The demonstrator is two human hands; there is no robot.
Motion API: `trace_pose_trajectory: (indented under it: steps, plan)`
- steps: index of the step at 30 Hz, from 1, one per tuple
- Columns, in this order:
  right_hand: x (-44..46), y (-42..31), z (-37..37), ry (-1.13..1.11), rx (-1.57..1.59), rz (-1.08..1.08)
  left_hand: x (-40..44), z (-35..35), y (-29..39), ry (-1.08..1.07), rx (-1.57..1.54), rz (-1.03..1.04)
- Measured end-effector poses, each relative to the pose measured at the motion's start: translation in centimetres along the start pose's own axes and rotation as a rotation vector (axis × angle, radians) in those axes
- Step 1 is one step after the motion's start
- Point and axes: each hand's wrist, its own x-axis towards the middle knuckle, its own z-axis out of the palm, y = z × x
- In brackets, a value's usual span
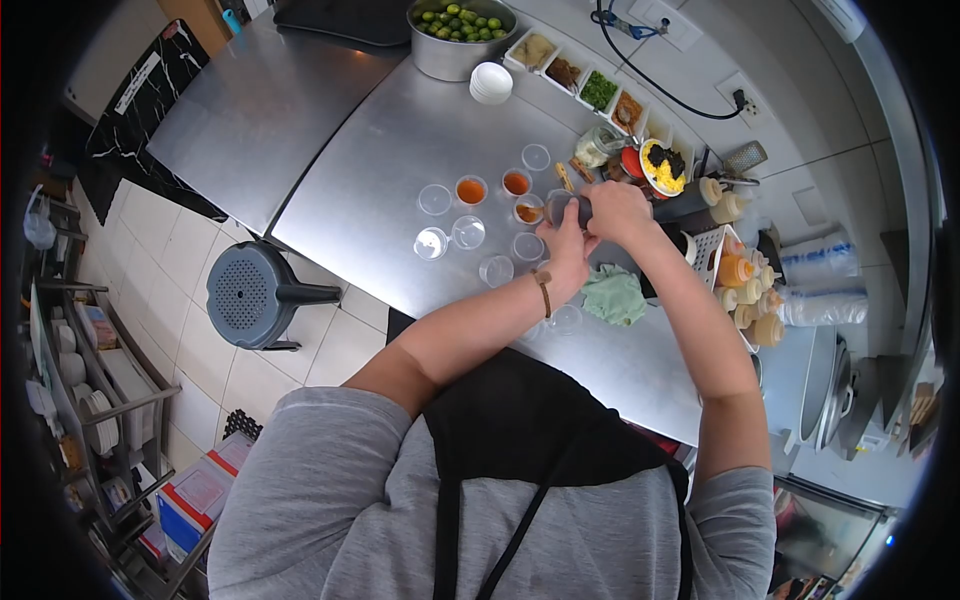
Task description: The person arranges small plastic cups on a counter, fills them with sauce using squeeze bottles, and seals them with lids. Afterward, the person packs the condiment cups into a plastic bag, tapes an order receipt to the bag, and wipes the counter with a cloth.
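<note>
My left hand (567,243) is closed around a clear plastic cup (562,206), tilted over the steel table. My right hand (617,212) is closed at the cup's other end, its fingertips partly hidden. Whether this is one cup or a stack I cannot tell. Just left of the hands stands a small cup of orange-red sauce (528,210). Two more sauce cups, one (471,190) and another (516,182), stand beyond it. Several clear cups or lids (468,233) without sauce lie around them. A green cloth (614,295) lies crumpled below my right wrist.
A pot of green limes (432,52) and stacked white bowls (491,83) stand at the back. Ingredient trays (598,92) line the wall. Squeeze bottles (735,268) fill a white basket at right. A grey stool (250,295) stands left.
</note>
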Motion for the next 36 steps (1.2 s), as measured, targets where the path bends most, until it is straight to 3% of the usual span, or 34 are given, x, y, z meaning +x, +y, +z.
trace_pose_trajectory:
  steps: [19, 27, 36]
  plan:
    - [-2.3, 1.1, 2.0, 0.084, 0.202, 0.085, -2.1, 1.0, -0.2, 0.070, 0.074, 0.056]
    - [-4.4, 2.2, 5.4, 0.410, 0.583, 0.024, -1.8, -0.1, -2.4, 0.049, 0.325, 0.295]
    - [-5.2, 1.1, 5.9, 0.505, 0.596, 0.011, -4.4, 0.3, -1.0, 0.050, 0.379, 0.376]
